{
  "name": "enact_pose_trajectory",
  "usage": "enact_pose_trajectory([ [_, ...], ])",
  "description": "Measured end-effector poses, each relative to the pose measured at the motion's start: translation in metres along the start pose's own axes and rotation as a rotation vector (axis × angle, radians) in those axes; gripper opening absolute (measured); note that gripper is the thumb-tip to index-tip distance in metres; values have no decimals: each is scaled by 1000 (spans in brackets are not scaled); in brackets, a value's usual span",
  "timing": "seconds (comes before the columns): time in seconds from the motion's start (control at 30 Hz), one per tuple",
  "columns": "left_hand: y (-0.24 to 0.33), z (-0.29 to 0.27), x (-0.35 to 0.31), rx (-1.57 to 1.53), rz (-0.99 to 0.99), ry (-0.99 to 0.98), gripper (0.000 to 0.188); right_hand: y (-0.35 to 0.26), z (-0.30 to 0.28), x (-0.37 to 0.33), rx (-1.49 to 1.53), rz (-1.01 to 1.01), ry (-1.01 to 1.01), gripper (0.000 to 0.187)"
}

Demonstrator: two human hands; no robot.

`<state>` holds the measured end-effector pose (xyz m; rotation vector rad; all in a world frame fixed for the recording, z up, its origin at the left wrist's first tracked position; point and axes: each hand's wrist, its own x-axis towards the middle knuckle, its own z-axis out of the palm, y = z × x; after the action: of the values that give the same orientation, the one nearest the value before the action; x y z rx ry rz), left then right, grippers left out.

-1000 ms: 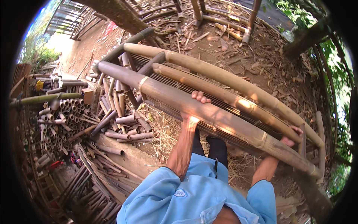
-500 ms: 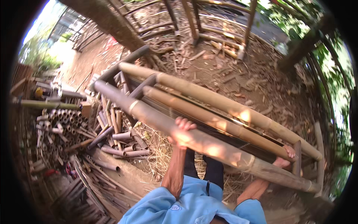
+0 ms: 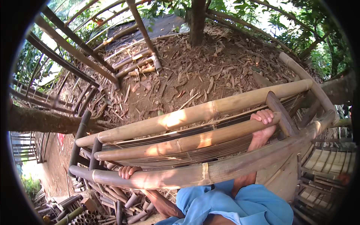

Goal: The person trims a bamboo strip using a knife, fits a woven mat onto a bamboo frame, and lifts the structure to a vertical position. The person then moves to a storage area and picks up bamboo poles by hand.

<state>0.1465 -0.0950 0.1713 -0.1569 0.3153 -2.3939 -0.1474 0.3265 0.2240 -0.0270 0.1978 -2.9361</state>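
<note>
A bench-like bamboo frame (image 3: 243,167) stretches across the view in front of my body. It has three long thick poles, darker end pieces and thin slats between the poles. My left hand (image 3: 129,171) is closed on the near pole towards its left end; its fingertips show over the top while the palm is hidden behind the pole. Further right, my right hand (image 3: 264,120) wraps over the right end of the middle pole (image 3: 191,141), beside a dark crosspiece (image 3: 281,112). The far pole (image 3: 195,112) is touched by neither hand.
Cut bamboo tubes (image 3: 93,216) lie piled at the lower left. A tree trunk (image 3: 41,119) crosses the left side, below a pole fence (image 3: 75,56). Dry leaves cover the ground (image 3: 168,82) beyond the frame. A slatted bamboo piece (image 3: 326,161) stands at the right.
The view has swung right, and the frame now lies more level across it, its right end higher. Both hands keep their grip on the same poles. The tube pile now appears lower.
</note>
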Motion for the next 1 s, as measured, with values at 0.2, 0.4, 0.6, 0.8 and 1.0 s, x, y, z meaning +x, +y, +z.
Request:
enact_pose_trajectory([
  [0.2, -16, 35, 8, -57, -48, 4, 28, -15, 64, -55, -33, -103, -53, 14],
  [0.4, -44, 65, 29, -127, -131, 4, 34, -24, 120, -92, -71, -245, -147, 12],
  [0.6, -82, 87, 55, -253, -244, 39, 40, -30, 173, -156, -167, -415, -238, 7],
  [0.8, -107, 75, 109, -268, -408, -17, 71, -12, 215, -217, -276, -639, -310, 9],
  [1.0, -159, 66, 145, -254, -594, 99, 64, -1, 232, -248, -341, -876, -312, 14],
])
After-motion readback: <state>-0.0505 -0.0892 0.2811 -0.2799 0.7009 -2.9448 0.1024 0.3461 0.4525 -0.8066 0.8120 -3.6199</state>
